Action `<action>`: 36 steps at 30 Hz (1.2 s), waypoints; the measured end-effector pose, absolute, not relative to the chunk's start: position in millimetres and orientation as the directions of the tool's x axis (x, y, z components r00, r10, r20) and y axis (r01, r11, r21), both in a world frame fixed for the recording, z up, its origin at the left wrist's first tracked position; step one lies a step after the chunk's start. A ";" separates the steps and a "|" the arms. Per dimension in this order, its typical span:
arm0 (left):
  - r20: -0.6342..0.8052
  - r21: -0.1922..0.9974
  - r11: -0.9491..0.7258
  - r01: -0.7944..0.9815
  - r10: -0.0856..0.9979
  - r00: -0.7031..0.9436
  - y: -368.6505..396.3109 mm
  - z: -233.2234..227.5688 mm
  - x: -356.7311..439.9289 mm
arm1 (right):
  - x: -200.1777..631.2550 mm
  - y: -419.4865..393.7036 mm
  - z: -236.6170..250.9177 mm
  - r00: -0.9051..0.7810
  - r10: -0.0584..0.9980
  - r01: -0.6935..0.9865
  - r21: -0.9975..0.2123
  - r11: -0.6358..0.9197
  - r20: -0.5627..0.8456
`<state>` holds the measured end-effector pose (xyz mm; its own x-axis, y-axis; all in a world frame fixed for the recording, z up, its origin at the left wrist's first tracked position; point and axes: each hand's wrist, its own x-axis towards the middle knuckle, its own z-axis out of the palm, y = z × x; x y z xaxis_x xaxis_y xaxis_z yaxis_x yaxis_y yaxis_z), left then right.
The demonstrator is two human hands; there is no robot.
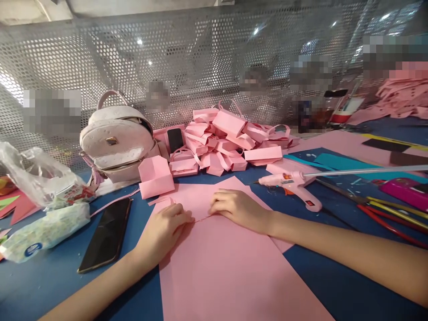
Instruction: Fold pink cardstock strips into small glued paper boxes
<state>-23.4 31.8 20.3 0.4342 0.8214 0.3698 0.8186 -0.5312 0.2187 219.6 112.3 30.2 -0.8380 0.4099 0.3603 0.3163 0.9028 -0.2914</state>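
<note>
Both of my hands are over a large sheet of pink paper on a blue table. My left hand is closed, its thumb and fingertips pinched together near the sheet's left side. My right hand is closed too, its fingers curled down near the sheet's far edge. A thin, wavy pinkish strand runs between the two sets of fingertips; whether it is thread or a sliver of paper is not clear. Just beyond my left hand lies a folded pink paper piece.
A pink glue gun lies right of my right hand, with scissors farther right. A phone and a tissue pack lie left. Behind are a backpack, a heap of pink paper boxes and a perforated metal panel.
</note>
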 end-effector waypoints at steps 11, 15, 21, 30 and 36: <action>0.320 -0.190 -0.616 0.765 0.697 0.641 20.6 19.3 -27.0 | 216.8 94.1 38.0 -0.927 0.287 0.317 0.093 0.944 0.241; 0.395 -0.185 -0.590 0.786 0.687 0.609 17.0 19.5 -30.9 | 217.0 96.2 40.7 -0.928 0.296 0.328 0.119 0.937 0.224; 0.482 -0.154 -0.543 0.826 0.688 0.542 7.6 15.7 -41.2 | 217.9 96.7 38.3 -0.926 0.298 0.330 0.113 0.937 0.231; 0.346 -0.143 -0.488 0.861 0.790 0.506 -8.0 29.0 -52.2 | 217.2 96.7 42.7 -0.901 0.384 0.377 -0.074 0.923 0.201; 0.254 0.097 -0.383 0.919 0.902 0.349 3.2 40.5 -40.6 | 212.8 107.6 49.0 -0.701 0.699 0.583 -0.454 0.674 0.137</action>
